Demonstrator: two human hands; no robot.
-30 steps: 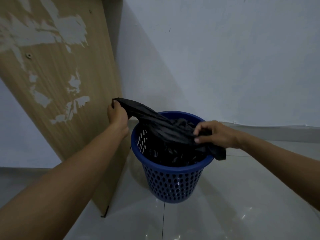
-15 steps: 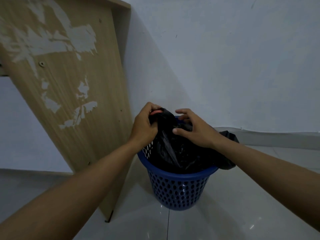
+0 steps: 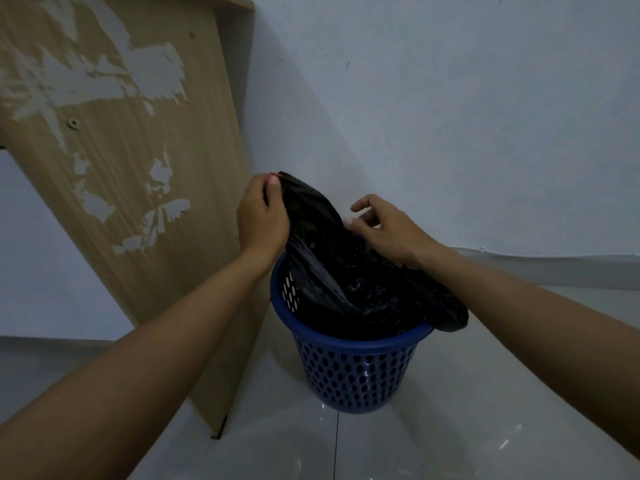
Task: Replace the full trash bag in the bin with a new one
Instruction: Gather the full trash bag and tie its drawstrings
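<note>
A blue perforated plastic bin [image 3: 356, 372] stands on the floor near the wall. A black trash bag [image 3: 349, 271] sits inside it, with one fold hanging over the right rim. My left hand [image 3: 263, 220] grips the bag's gathered top edge and holds it up above the bin's left side. My right hand [image 3: 384, 226] hovers over the bag just to the right, fingers loosely curled, thumb and forefinger apart; whether they touch the plastic is unclear. The bag's contents are hidden.
A tall wooden panel [image 3: 131, 174] with peeling veneer leans close to the bin's left side. A pale wall [image 3: 450, 116] runs behind the bin. Glossy tiled floor [image 3: 450, 427] spreads in front and to the right.
My left hand has raised the bag's gathered top higher above the bin. My right hand has come off the bag and opened slightly beside it.
</note>
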